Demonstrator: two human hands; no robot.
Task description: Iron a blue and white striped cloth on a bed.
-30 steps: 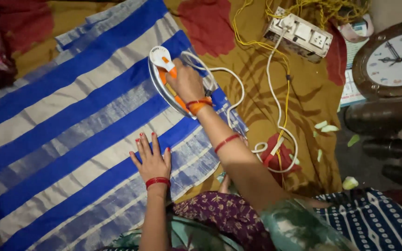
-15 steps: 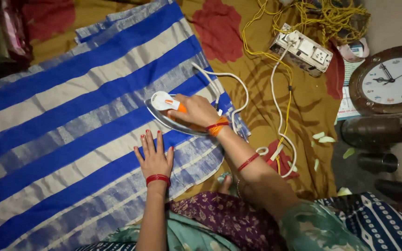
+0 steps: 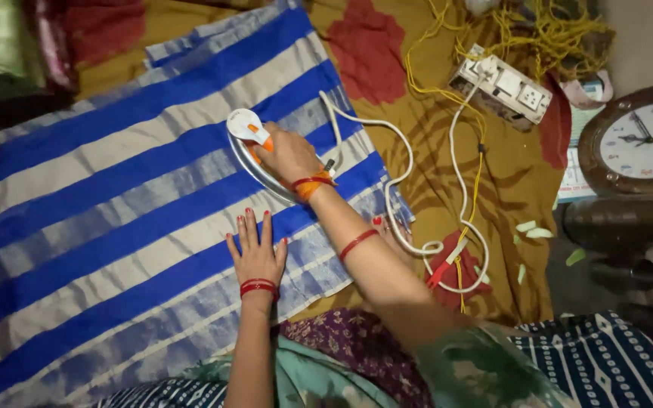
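Your right hand [image 3: 287,153] is reaching out, gripping the iron [image 3: 255,147]; your left hand [image 3: 257,253] is lying open, flat on the striped cloth [image 3: 115,189]. Iron's handle is mostly hiding under your fingers.

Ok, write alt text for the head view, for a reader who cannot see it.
Seen from above, a person's right hand grips a white and orange iron on a blue and white striped cloth, while the left hand lies flat on the cloth nearby. The iron's white cord loops right to a power strip, near a round clock.
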